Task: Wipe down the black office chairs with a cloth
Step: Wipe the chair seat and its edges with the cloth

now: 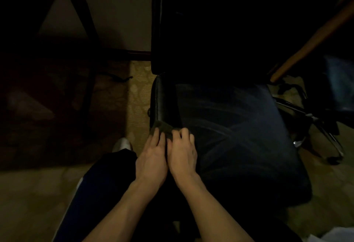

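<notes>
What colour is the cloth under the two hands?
The cloth looks dark grey-green in the dim head view, pressed on the chair's armrest.

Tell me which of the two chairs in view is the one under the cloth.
The near chair, its seat filling the centre. Both hands press the cloth onto its left armrest. The other chair stands apart at the right edge, untouched.
</notes>
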Motion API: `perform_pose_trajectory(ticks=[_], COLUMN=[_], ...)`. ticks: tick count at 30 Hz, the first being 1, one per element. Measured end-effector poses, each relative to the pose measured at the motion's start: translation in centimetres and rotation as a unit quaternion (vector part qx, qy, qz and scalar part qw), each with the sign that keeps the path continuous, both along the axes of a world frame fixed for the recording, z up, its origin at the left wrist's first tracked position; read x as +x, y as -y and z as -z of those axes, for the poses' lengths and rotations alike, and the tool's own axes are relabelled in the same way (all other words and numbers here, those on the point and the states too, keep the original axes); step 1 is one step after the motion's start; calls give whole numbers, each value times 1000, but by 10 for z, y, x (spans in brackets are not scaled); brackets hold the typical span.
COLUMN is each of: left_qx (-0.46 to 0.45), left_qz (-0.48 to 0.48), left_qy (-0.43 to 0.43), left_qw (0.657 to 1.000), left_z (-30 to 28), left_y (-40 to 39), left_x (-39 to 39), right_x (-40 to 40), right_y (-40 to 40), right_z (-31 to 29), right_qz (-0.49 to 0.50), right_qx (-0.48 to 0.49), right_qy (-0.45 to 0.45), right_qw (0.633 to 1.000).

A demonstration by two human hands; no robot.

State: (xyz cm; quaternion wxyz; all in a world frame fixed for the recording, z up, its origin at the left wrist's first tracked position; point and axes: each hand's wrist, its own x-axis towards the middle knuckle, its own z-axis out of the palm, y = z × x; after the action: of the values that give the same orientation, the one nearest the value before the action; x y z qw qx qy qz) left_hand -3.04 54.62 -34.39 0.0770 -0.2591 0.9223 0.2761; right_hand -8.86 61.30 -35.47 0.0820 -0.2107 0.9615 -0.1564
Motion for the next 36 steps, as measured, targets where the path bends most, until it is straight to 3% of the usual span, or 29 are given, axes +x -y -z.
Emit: perform_pose_trajectory(ticks=[16, 25, 36], left_qx=[16, -84, -95], left_qz=[-13, 82, 194], left_qy=[-46, -1, 71], left_qw=[999, 993, 974], left_z=[2, -8, 5], left_y=[-65, -93, -134], left_x=[54, 95, 116], right_x=[60, 93, 104], right_y=[-70, -119, -160], right_z=[10, 16, 20], right_qz=[35, -23, 14], right_qx=[-47, -14, -37], right_qy=[-22, -60, -44], right_qw=[998, 998, 998])
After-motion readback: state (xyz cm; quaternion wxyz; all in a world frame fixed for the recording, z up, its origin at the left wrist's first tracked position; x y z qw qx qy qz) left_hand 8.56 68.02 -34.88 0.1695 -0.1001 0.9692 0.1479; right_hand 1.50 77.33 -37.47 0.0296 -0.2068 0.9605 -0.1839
